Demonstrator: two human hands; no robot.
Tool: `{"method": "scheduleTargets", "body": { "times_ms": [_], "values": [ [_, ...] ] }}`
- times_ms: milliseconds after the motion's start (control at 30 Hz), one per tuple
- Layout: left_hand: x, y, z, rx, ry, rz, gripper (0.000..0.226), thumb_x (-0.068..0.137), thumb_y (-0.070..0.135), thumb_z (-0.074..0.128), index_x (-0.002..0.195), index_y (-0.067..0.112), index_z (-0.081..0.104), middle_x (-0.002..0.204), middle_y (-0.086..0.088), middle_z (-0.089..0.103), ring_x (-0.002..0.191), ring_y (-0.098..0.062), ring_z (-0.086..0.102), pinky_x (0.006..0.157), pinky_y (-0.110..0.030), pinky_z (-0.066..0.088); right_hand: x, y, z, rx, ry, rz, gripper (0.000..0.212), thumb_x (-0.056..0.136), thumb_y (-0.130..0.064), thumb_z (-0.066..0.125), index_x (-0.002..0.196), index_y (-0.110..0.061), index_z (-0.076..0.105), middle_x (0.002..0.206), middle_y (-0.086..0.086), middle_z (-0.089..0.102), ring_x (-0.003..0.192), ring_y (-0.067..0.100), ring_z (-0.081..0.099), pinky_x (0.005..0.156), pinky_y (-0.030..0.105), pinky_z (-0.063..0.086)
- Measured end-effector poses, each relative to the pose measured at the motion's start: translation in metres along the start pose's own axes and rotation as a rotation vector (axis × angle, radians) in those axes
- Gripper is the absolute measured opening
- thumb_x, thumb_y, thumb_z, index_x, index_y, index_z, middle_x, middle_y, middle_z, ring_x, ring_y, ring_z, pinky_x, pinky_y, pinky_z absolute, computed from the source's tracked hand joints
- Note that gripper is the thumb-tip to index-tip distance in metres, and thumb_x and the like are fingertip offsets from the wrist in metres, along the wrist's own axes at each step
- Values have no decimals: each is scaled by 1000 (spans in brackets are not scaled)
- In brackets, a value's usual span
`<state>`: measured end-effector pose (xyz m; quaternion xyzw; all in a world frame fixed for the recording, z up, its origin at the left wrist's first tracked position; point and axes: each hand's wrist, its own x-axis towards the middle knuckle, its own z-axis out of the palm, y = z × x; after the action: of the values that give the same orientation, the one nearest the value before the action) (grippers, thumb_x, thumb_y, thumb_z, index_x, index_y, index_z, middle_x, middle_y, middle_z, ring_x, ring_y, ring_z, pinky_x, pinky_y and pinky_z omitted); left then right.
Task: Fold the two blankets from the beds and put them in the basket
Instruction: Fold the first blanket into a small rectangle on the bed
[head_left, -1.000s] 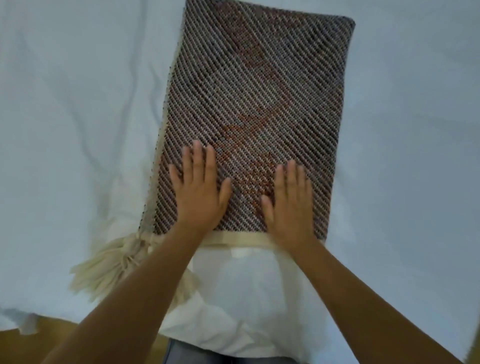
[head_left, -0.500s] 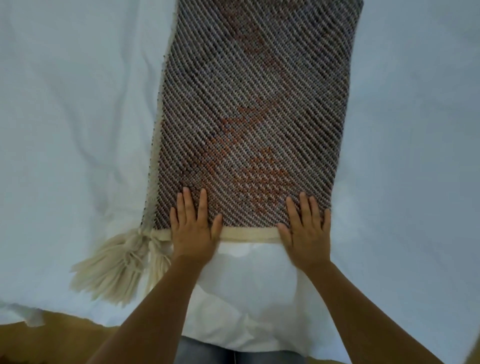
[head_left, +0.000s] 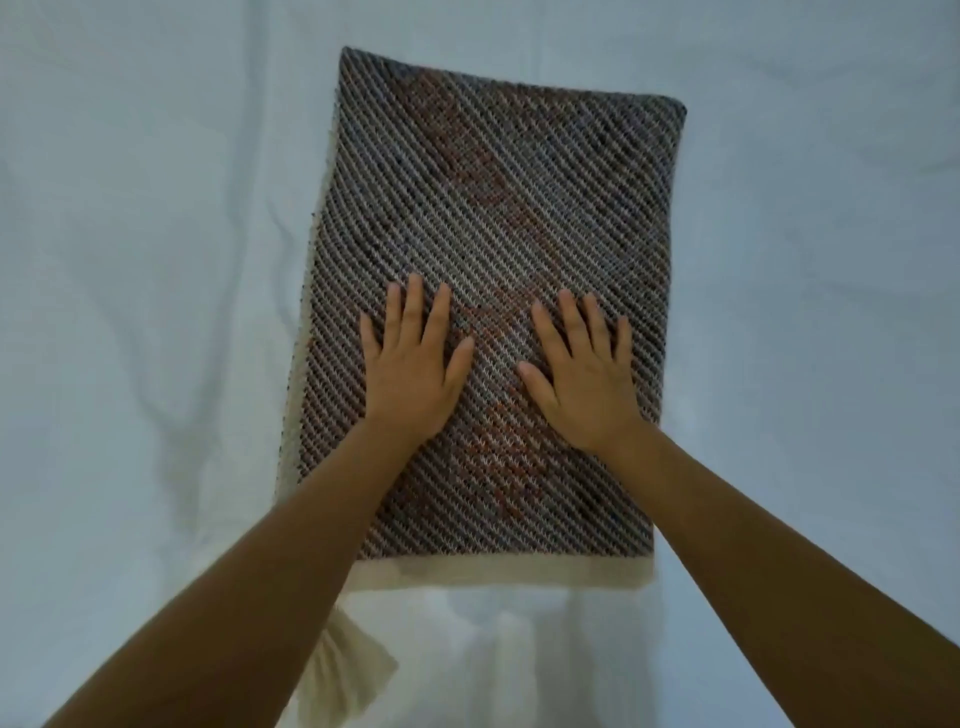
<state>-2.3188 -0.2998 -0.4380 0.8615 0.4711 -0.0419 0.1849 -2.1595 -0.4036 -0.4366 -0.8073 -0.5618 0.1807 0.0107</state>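
Two flat, splayed palms, left hand (head_left: 410, 371) and right hand (head_left: 584, 379), are pressed on the folded grey-brown woven blanket (head_left: 493, 218) over the white bedsheet (head_left: 145, 260), nothing grasped.

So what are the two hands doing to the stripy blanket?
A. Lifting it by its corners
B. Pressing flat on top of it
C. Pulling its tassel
B: the left hand and right hand both lie open, palms down, on the folded blanket.

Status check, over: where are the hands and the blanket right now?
Left hand and right hand flat, open, palms down on blanket. Blanket folded, lying on white sheet. Basket not in view. Nothing in the way.
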Motion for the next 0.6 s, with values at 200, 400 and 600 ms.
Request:
{"method": "scheduleTargets", "body": {
  "times_ms": [200,400,600],
  "values": [
    [116,-3,-8,112,-7,90,65,94,54,15,148,24,-5,157,-4,-9,144,-21,-11,111,-44,-14,96,25,-10,-67,-40,-16,64,94,-56,17,147,-30,-8,157,5,-13,143,22,-16,104,37,-26],
    [213,-4,-19,209,-3,198,82,85,70,18,148,23,-6,157,-4,-7,144,-22,-10,110,-47,-13,176,51,-24,-109,10,-35,67,91,-62,13,146,-33,-11,157,6,-14,144,22,-15,107,41,-21],
    [275,-2,-42,279,-160,290,118,56,91,26,149,22,2,157,-5,8,144,-25,1,111,-53,-9,251,66,-55,-131,-82,23,85,81,-77,15,148,-28,-6,158,8,-8,145,24,-9,111,50,-13]
  ]
}}
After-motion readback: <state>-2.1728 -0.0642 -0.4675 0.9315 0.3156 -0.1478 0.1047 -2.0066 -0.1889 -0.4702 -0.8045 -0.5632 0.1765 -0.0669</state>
